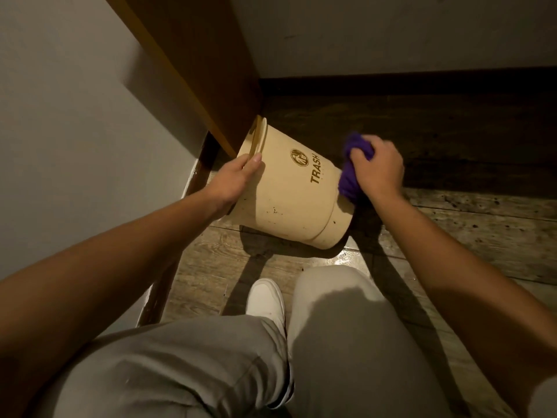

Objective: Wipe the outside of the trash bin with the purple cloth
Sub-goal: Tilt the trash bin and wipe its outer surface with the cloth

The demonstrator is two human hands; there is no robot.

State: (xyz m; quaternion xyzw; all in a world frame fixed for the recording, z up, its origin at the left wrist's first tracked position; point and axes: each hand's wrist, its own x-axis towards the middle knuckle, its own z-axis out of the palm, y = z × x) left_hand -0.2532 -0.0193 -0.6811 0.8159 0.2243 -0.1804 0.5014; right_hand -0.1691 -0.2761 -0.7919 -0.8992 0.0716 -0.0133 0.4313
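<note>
I see cream trash bin [289, 194] tipped on side on wooden floor [470, 224], rim toward brown wooden panel [193, 64], base toward right. Left hand [238, 179] clamped over bin rim, thumb on outer wall. Right hand [376, 170] fisted around bunched purple cloth [349, 182], cloth pressed at bin base. My worry: bin rolls if rim grip slackens; wadded cloth skips dark specks on lower wall; wet-looking sheen on floor below bin could re-soil it.
</note>
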